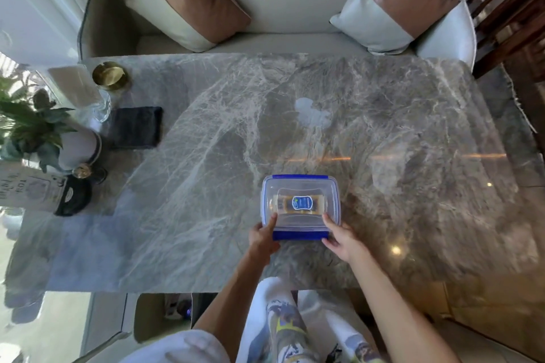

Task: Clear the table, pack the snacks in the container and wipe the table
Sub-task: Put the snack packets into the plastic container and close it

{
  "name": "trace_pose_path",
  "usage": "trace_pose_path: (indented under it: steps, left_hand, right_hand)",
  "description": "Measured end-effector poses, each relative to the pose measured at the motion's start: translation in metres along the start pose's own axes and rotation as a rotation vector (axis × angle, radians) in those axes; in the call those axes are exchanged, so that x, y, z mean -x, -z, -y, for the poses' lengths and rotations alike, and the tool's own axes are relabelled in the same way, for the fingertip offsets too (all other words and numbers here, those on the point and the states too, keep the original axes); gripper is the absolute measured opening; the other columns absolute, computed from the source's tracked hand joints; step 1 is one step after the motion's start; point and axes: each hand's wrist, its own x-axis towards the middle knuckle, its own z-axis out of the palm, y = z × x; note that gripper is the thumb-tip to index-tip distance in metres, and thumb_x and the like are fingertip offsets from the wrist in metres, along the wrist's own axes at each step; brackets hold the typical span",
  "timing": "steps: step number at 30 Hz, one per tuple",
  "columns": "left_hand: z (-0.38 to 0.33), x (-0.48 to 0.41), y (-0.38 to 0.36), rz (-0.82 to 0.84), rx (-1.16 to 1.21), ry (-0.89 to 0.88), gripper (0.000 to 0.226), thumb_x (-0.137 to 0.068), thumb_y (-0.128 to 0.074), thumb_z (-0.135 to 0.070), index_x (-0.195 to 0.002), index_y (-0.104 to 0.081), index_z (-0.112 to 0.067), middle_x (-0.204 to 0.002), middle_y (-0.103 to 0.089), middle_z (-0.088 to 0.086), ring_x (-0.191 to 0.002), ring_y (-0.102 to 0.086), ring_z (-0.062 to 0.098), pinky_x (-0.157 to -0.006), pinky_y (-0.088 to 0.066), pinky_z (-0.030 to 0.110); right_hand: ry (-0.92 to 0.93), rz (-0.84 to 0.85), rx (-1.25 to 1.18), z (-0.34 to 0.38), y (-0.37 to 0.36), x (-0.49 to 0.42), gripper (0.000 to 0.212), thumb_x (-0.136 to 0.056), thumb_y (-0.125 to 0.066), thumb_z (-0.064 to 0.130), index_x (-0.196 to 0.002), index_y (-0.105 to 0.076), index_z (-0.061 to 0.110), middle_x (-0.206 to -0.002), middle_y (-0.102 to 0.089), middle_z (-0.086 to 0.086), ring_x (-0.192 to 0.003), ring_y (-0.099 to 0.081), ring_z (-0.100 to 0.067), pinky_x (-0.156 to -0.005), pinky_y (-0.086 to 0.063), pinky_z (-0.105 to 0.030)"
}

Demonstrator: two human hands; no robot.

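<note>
- The container (333, 197) sat on the table (413, 127) right between the two hands. Its lid was on, and a yellow snack pack (299, 203) showed through the clear top.
- The left hand (262, 237) gripped the near-left corner, one finger lying up on the lid and the rest curled at the edge. The right hand (343, 240) did the mirror thing on the near-right corner.
- Both were bunched around the blue clip (300, 235) on the side closest to the person. My guess is they were snapping it down, pressing from above while the curled fingers worked the clip. I couldn't tell whether it had latched.
- The matching far clip (299, 177), just beyond the fingertips, looked folded flat against the lid.
- Holding both corners probably also kept the box from skating around on that slick marble.
- Straight ahead of the hands, well past the box, there was a pale wet-looking smear (314, 115), so the wiping didn't look done.
- A dark folded cloth (135, 127) lay far off to the left of the left hand with nobody touching it. It was likely parked there for the wipe once the box was shut.
</note>
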Motion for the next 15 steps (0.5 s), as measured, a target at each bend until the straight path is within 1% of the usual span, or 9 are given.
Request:
trace_pose_path:
  steps: [1,2,4,6,8,9,11,13,15]
  left_hand:
    - [-0.001,0.002,0.000,0.012,0.002,0.009,0.072,-0.087,-0.065,-0.044,-0.139,-0.040,0.000,-0.116,-0.060,0.024,-0.059,-0.051,0.020,-0.051,-0.047,0.031]
    - [-0.002,0.004,0.001,0.025,0.007,0.015,0.070,-0.088,-0.064,-0.042,-0.139,-0.039,0.000,-0.117,-0.059,0.025,-0.059,-0.051,0.020,-0.051,-0.048,0.031]
    - [-0.004,0.007,0.002,0.057,0.027,0.025,0.064,-0.091,-0.062,-0.036,-0.137,-0.040,0.003,-0.107,-0.057,0.022,-0.057,-0.052,0.020,-0.046,-0.052,0.029]
    - [-0.006,0.011,0.001,0.067,0.027,0.030,0.059,-0.093,-0.060,-0.032,-0.134,-0.041,0.005,-0.102,-0.053,0.021,-0.058,-0.053,0.020,-0.043,-0.053,0.026]
    - [-0.007,0.015,-0.002,0.039,-0.019,0.023,0.056,-0.094,-0.058,-0.033,-0.132,-0.043,0.005,-0.094,-0.054,0.019,-0.058,-0.053,0.020,-0.042,-0.053,0.024]
    - [-0.006,0.016,-0.005,0.023,-0.036,0.017,0.055,-0.095,-0.057,-0.033,-0.131,-0.044,0.006,-0.088,-0.055,0.017,-0.059,-0.053,0.020,-0.041,-0.053,0.023]
    - [-0.007,0.018,-0.009,0.001,-0.041,0.003,0.054,-0.096,-0.055,-0.033,-0.129,-0.046,0.009,-0.076,-0.052,0.013,-0.058,-0.052,0.020,-0.037,-0.052,0.022]
    - [-0.007,0.018,-0.013,0.006,-0.033,-0.001,0.053,-0.097,-0.052,-0.034,-0.128,-0.046,0.009,-0.074,-0.052,0.013,-0.060,-0.053,0.022,-0.038,-0.053,0.023]
    - [-0.006,0.019,-0.016,0.026,-0.002,0.008,0.052,-0.098,-0.049,-0.035,-0.129,-0.045,0.007,-0.078,-0.054,0.014,-0.064,-0.056,0.023,-0.046,-0.056,0.028]
  right_hand:
    - [-0.017,-0.010,0.027,0.000,0.001,0.002,0.065,-0.076,-0.077,0.038,-0.131,-0.049,0.016,-0.130,-0.054,-0.010,-0.118,-0.053,-0.024,-0.085,-0.053,-0.032]
    - [-0.033,-0.015,0.048,0.000,0.002,0.004,0.065,-0.075,-0.078,0.040,-0.129,-0.050,0.017,-0.125,-0.056,-0.009,-0.110,-0.055,-0.023,-0.079,-0.054,-0.030]
    - [-0.049,-0.009,0.057,0.002,0.004,0.005,0.063,-0.075,-0.078,0.039,-0.127,-0.051,0.014,-0.113,-0.058,-0.009,-0.094,-0.055,-0.020,-0.069,-0.053,-0.027]
    - [-0.059,-0.003,0.069,0.003,0.006,0.005,0.064,-0.077,-0.076,0.036,-0.129,-0.049,0.010,-0.106,-0.058,-0.010,-0.088,-0.055,-0.019,-0.071,-0.055,-0.027]
    - [-0.083,0.014,0.075,0.004,0.006,0.006,0.066,-0.079,-0.074,0.036,-0.131,-0.045,0.007,-0.111,-0.057,-0.014,-0.089,-0.056,-0.020,-0.075,-0.056,-0.028]
    - [-0.098,0.040,0.066,0.003,0.005,0.008,0.064,-0.080,-0.073,0.037,-0.129,-0.045,0.006,-0.111,-0.057,-0.015,-0.088,-0.057,-0.021,-0.074,-0.056,-0.028]
    - [-0.116,0.095,0.052,0.003,0.002,0.011,0.057,-0.084,-0.066,0.044,-0.121,-0.049,0.004,-0.097,-0.060,-0.016,-0.079,-0.059,-0.021,-0.068,-0.055,-0.028]
    - [-0.088,0.095,0.095,0.002,-0.003,0.014,0.057,-0.088,-0.058,0.051,-0.117,-0.051,0.003,-0.085,-0.060,-0.016,-0.071,-0.058,-0.020,-0.063,-0.053,-0.027]
    - [-0.032,0.058,0.179,0.001,-0.007,0.013,0.062,-0.091,-0.049,0.057,-0.121,-0.051,0.003,-0.078,-0.060,-0.014,-0.063,-0.056,-0.018,-0.057,-0.050,-0.025]
